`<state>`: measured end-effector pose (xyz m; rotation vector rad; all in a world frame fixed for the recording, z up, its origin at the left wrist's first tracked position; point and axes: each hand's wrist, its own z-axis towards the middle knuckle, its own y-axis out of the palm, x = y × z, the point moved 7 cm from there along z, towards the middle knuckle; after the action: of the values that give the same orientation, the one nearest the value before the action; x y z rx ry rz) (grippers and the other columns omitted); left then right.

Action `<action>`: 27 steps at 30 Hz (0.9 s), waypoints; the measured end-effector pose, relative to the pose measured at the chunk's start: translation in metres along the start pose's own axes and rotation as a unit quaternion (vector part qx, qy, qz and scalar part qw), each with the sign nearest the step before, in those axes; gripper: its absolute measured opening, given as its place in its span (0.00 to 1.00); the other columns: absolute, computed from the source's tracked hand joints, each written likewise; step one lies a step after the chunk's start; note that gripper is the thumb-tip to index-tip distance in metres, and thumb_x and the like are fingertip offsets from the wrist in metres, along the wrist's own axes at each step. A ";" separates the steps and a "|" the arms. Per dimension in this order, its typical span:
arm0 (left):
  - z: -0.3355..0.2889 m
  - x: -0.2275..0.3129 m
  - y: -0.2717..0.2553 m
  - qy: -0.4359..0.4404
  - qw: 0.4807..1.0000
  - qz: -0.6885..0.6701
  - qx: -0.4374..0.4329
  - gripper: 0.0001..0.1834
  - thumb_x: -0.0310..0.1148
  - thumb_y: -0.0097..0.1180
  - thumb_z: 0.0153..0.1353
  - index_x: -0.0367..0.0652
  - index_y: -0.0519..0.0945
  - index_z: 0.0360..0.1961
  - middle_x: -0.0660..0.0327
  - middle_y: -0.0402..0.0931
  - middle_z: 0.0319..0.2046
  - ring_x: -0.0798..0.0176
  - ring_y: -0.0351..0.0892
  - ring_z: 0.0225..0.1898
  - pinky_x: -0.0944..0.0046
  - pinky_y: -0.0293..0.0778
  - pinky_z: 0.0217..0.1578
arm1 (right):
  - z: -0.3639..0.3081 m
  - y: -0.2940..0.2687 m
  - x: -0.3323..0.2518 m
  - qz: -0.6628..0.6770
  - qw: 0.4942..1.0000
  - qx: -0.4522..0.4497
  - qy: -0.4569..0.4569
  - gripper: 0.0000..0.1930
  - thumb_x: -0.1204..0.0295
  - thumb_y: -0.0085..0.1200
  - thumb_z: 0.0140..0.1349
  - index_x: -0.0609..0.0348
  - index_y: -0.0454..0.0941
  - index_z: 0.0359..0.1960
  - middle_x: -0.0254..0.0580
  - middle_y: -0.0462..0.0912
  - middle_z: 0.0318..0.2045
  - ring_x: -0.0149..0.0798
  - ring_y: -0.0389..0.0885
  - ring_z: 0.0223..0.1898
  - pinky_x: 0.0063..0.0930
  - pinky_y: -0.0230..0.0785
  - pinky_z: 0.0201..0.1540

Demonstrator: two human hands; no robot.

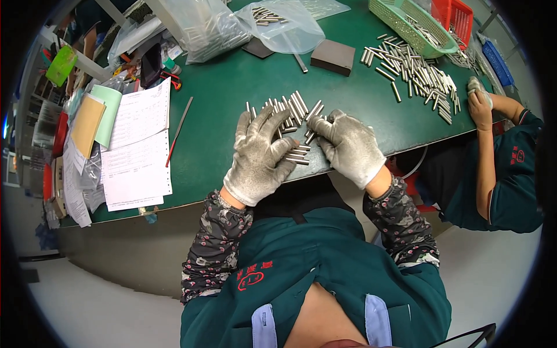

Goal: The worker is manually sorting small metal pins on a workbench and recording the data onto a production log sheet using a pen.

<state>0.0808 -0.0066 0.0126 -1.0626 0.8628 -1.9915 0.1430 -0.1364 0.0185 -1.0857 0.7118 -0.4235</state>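
Observation:
A loose pile of short, shiny metal pins [297, 104] lies in front of me at the near part of the table. My left hand [255, 155], in a worn grey-white glove, reaches over the pile's left side. Its outer fingers are stretched across the pins, while thumb and index finger close around several metal pins [297, 155] pointing right. A bare fingertip shows at the index finger. My right hand [350, 145], gloved likewise, is at the pile's right side. Its fingers are pinched together on a metal pin [310, 138], partly hidden by the glove.
Green table [209, 145]. Left: papers [139, 162], a thin red-handled tool [178, 132]. Behind: bags of pins [209, 35], a dark block [333, 57]. Right: a larger pin heap [412, 66], a green basket [400, 26], a co-worker's hands [479, 107].

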 end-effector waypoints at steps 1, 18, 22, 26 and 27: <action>-0.001 -0.001 -0.001 -0.006 1.000 0.000 0.009 0.17 0.33 0.67 0.40 0.47 0.81 0.36 0.57 0.65 0.58 0.46 0.58 0.63 0.35 0.47 0.62 | 0.000 0.001 0.001 0.002 1.000 -0.001 -0.001 0.16 0.72 0.55 0.53 0.46 0.78 0.45 0.43 0.72 0.28 0.48 0.75 0.31 0.42 0.68 0.32; 0.003 0.010 -0.006 0.018 0.998 0.049 0.040 0.18 0.22 0.60 0.42 0.53 0.81 0.37 0.53 0.68 0.55 0.44 0.67 0.57 0.39 0.58 0.58 | -0.007 -0.004 -0.003 0.114 0.982 -0.069 -0.136 0.20 0.70 0.56 0.48 0.48 0.78 0.47 0.44 0.76 0.32 0.50 0.75 0.37 0.41 0.69 0.41; -0.011 0.006 -0.010 -0.080 0.994 0.057 0.038 0.29 0.43 0.71 0.36 0.43 0.80 0.42 0.59 0.75 0.37 0.53 0.74 0.40 0.51 0.68 0.44 | -0.006 -0.008 -0.001 0.117 0.987 -0.073 -0.089 0.32 0.57 0.63 0.42 0.53 0.74 0.53 0.48 0.75 0.33 0.51 0.75 0.39 0.42 0.68 0.42; -0.007 0.009 0.002 -0.113 0.986 0.116 -0.038 0.31 0.51 0.67 0.40 0.45 0.80 0.45 0.59 0.76 0.36 0.54 0.74 0.42 0.53 0.67 0.45 | -0.001 0.001 -0.011 0.037 0.989 -0.113 -0.090 0.33 0.53 0.64 0.42 0.55 0.74 0.51 0.48 0.75 0.33 0.51 0.75 0.40 0.44 0.68 0.42; -0.005 0.009 0.001 -0.114 0.986 0.116 -0.038 0.31 0.51 0.67 0.40 0.45 0.80 0.45 0.59 0.76 0.36 0.54 0.74 0.42 0.53 0.67 0.45 | 0.000 0.003 -0.010 0.031 0.989 -0.116 -0.091 0.33 0.53 0.64 0.42 0.56 0.74 0.50 0.48 0.75 0.32 0.51 0.75 0.40 0.44 0.68 0.42</action>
<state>0.0735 -0.0135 0.0130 -1.1504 0.8990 -1.6212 0.1356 -0.1283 0.0187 -1.3004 0.6414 -0.1870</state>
